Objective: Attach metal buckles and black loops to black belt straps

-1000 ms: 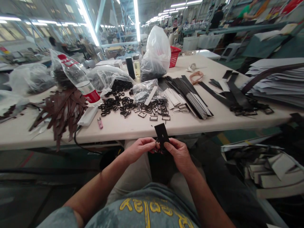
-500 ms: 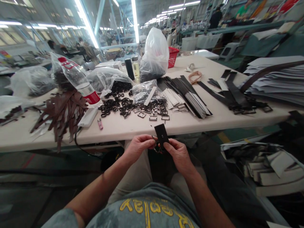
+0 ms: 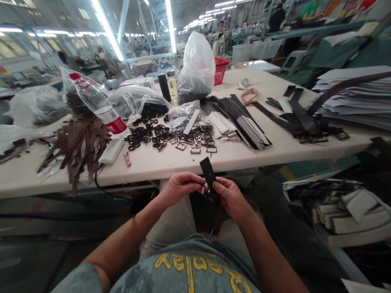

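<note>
A dark leather strap [image 3: 208,170] with a small slit in it stands upright between my hands, just off the table's front edge. My right hand [image 3: 231,197] grips it, thumb on the near face. With fingertips pinched, my left hand [image 3: 182,187] holds a small metal buckle [image 3: 204,189] against the strap's left side; fingers cover part of the buckle. On the table beyond lie a heap of rectangular metal buckles [image 3: 195,149] and a pile of black loops [image 3: 159,136]. Stacked dark straps [image 3: 242,122] lie further right.
Brown leather strips [image 3: 76,146], a plastic bottle [image 3: 106,114] and pink snips [image 3: 127,159] are on the table's left. Plastic bags [image 3: 197,65] and a red basket [image 3: 220,71] stand at the back. Stacked sheets [image 3: 348,97] lie right; a bin of pieces [image 3: 345,215] stands below.
My left fingers have shifted slightly right, closer to the strap, and the buckle's bright metal shows more. The strap has tilted a little. The whole view has moved slightly.
</note>
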Demonstrator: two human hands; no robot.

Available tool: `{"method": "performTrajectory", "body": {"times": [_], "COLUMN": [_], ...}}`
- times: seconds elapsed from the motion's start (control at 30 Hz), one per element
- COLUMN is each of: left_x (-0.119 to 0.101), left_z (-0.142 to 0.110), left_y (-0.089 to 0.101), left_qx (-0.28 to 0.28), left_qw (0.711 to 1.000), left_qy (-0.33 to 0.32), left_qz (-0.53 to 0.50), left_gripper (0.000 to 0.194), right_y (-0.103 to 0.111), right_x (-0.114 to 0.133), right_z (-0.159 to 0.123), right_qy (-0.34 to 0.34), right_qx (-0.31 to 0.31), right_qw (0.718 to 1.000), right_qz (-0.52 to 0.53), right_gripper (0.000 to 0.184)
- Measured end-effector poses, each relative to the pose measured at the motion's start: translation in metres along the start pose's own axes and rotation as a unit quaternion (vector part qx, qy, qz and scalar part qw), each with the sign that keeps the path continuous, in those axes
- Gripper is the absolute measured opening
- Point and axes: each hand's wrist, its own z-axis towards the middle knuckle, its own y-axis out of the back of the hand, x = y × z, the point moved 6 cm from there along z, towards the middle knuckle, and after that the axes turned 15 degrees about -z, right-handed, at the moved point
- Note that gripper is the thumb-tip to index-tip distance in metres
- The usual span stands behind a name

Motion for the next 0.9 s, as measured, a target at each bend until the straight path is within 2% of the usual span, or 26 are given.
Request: {"method": "performTrajectory", "body": {"times": [0.13, 0.23, 0.33, 0.4, 0.47, 0.53, 0.6, 0.67, 0.73, 0.83, 0.9], "left_x": [-0.013, -0.025, -0.034, -0.035, -0.035, -0.036, -0.035, -0.032, -0.029, -0.023, -0.020], "left_z": [0.000, -0.001, -0.003, -0.003, -0.002, 0.000, 0.003, 0.007, 0.010, 0.014, 0.014], "left_y": [-0.006, -0.012, -0.014, -0.012, -0.006, 0.003, 0.012, 0.020, 0.026, 0.029, 0.030], "left_qx": [0.034, 0.076, 0.073, 0.040, -0.011, -0.075, -0.137, -0.188, -0.219, -0.226, -0.215], "left_qw": [0.995, 0.976, 0.956, 0.952, 0.952, 0.954, 0.957, 0.958, 0.958, 0.960, 0.962], "left_qy": [-0.046, -0.101, -0.156, -0.177, -0.190, -0.200, -0.199, -0.191, -0.180, -0.166, -0.164], "left_qz": [0.087, 0.180, 0.237, 0.247, 0.238, 0.210, 0.159, 0.098, 0.050, -0.001, -0.025], "left_gripper": [0.022, 0.014, 0.011, 0.011, 0.012, 0.015, 0.019, 0.022, 0.022, 0.019, 0.017], "right_y": [-0.003, -0.003, -0.002, 0.003, 0.011, 0.019, 0.021, 0.015, 0.004, -0.008, -0.009], "right_x": [-0.002, -0.006, -0.010, -0.011, -0.009, -0.005, 0.002, 0.010, 0.015, 0.015, 0.013], "right_z": [0.000, 0.001, 0.005, 0.008, 0.010, 0.008, 0.003, -0.004, -0.011, -0.016, -0.015], "right_qy": [-0.016, -0.012, -0.011, -0.006, 0.007, 0.027, 0.057, 0.100, 0.142, 0.177, 0.179], "right_qx": [0.021, 0.030, 0.027, -0.001, -0.056, -0.113, -0.143, -0.136, -0.107, -0.088, -0.099], "right_qw": [1.000, 0.999, 1.000, 1.000, 0.998, 0.993, 0.985, 0.970, 0.941, 0.896, 0.884], "right_qz": [0.014, 0.015, 0.012, 0.007, -0.002, -0.027, -0.083, -0.176, -0.287, -0.398, -0.421], "right_gripper": [0.037, 0.037, 0.036, 0.036, 0.036, 0.036, 0.034, 0.031, 0.026, 0.024, 0.024]}}
